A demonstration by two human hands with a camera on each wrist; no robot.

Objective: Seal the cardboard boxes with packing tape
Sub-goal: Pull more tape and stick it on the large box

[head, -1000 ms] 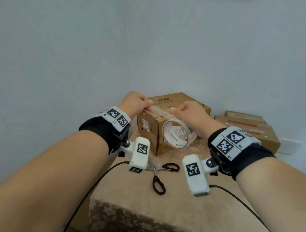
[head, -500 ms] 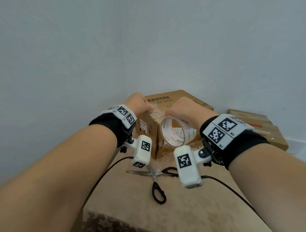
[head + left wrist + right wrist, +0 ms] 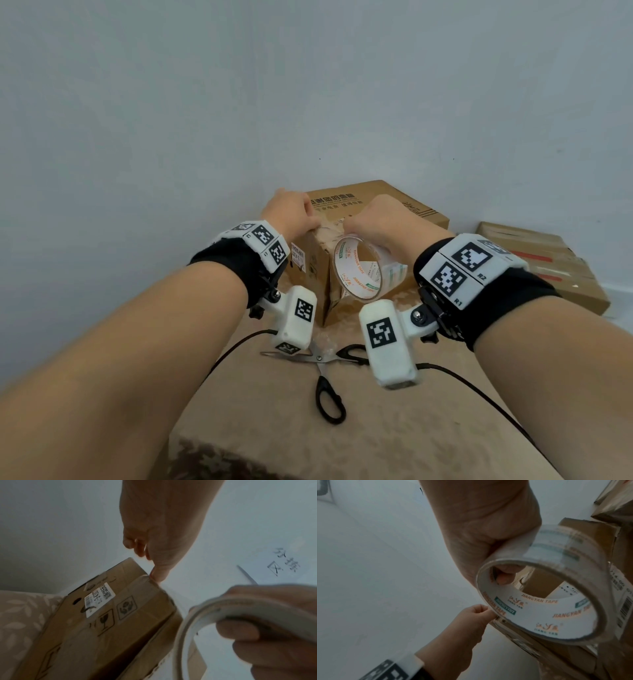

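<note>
Pinching the tape's free end onto the near top edge of the cardboard box (image 3: 342, 219) on the bench (image 3: 359, 435), my left hand (image 3: 291, 214) anchors it while my right hand (image 3: 378, 222) curls through the core of the tape roll (image 3: 363, 267). Best to press that end flat, then pull the roll straight along the seam, taut. Right wrist view shows my thumb inside the core; head view alone shows scissors (image 3: 325, 377) and spare boxes (image 3: 544, 263).
</note>
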